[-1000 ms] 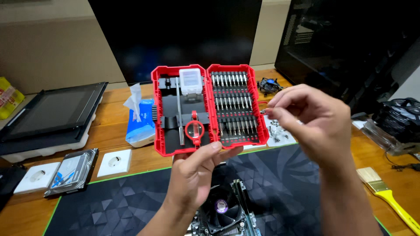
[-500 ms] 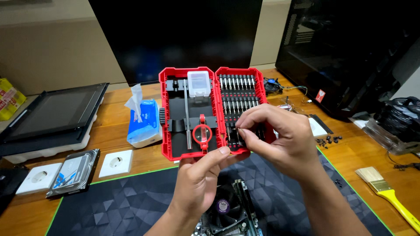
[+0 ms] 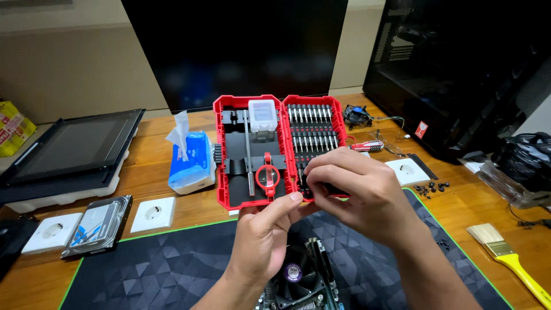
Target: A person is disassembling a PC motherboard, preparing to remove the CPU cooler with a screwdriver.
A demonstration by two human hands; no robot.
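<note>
A wooden surface point(image 3: 172, 227) carries a dark mat. Above its far edge the open red case point(image 3: 252, 150) is pinched by the left hand point(image 3: 270, 229); right hand point(image 3: 359, 189) fingers are closed on the bits point(image 3: 313, 135). A bit could be dropped if the case tilts.

The left hand point(image 3: 265, 241) props an open red plastic screwdriver-bit case point(image 3: 229, 149) from below, thumb on its near edge; the right hand point(image 3: 359, 192) covers the case's near right corner, fingertips pinched among the rows of bits; beneath lies a black desk mat with green edging point(image 3: 143, 270); far left, a blue tissue pack point(image 3: 189, 163); near right, a yellow-handled paintbrush point(image 3: 508, 258).
</note>
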